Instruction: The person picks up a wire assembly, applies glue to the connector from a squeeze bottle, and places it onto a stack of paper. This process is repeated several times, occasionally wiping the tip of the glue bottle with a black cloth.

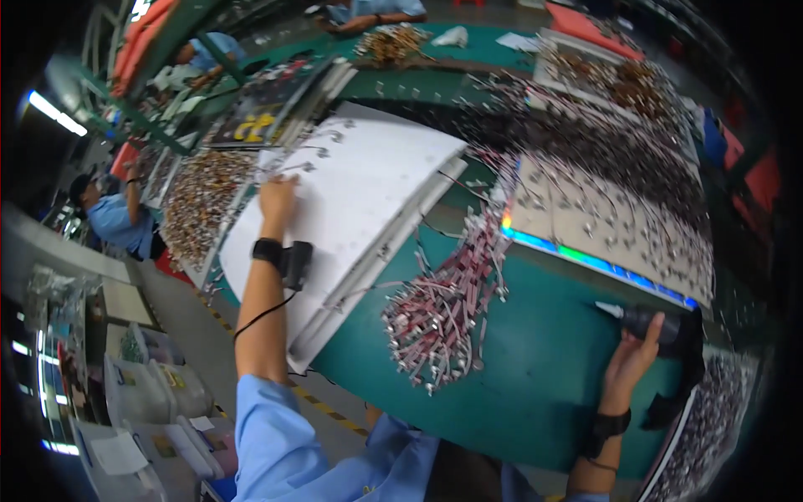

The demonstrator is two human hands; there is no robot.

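Observation:
My left hand [277, 197] reaches out over a stack of white boards [368, 180] and rests on the top board's far left part, next to a few small wired parts [322, 142] lying there. It wears a black wrist strap with a small black device and a cord. My right hand [637, 350] is at the right on the green table [544, 360], wrapped around a black pen-shaped tool [648, 322] with a pale tip. A heap of short red and white wired parts [443, 309] lies between the hands.
A light board [611, 222] covered with small parts and edged in glowing colours lies to the right. Trays of wired parts [201, 205] sit left and behind. Other people work at the far left [117, 222] and top [368, 12]. Grey bins [150, 393] stand on the floor below left.

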